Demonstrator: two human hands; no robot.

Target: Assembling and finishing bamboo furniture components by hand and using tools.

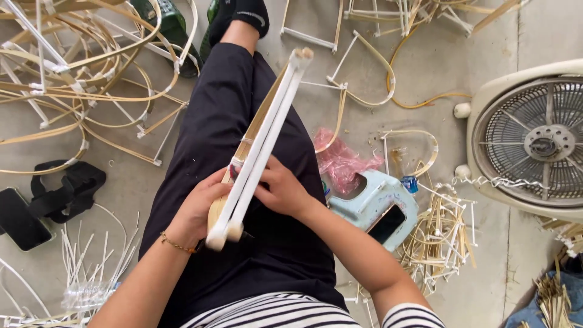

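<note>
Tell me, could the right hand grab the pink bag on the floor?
Probably yes. The pink bag lies on the floor just beside the leg on the right hand's side, with nothing lying over it. But that hand is gripping the white sticks with the left hand, so it must let go first.

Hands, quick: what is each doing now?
Left hand: closed around the bundle of white and tan bamboo sticks.
Right hand: fingers closed on the same bundle.
</note>
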